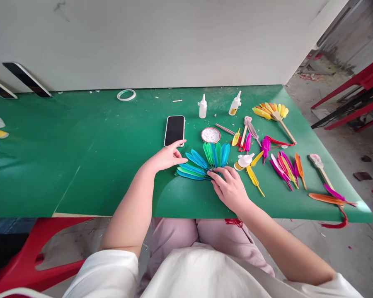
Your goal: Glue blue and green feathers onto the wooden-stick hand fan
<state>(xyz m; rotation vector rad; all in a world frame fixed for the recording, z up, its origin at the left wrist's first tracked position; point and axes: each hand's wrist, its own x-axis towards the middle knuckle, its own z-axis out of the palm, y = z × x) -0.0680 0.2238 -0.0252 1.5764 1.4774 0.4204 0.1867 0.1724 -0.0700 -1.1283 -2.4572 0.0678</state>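
Blue and green feathers [202, 161] are spread into a half-round fan on the table, quills meeting at its lower right. Fingers of my right hand [231, 186] close over the quill ends, hiding the fan's base. My left hand [169, 157] hovers by the fan's left side, fingers apart and nothing held; its fingertips come close to the feather tips, though touching cannot be made out. Right of the fan lies a white glue bottle [244, 161] tipped on its side, next to yellow feathers [253, 174].
Behind the fan are a phone [175, 129], a round dish [210, 135] and two upright glue bottles [202, 106]. A yellow-orange feather fan [272, 111] with a stick handle lies far right. Loose magenta and orange feathers [286, 167] lie rightward. A tape roll [126, 95] is near the wall.
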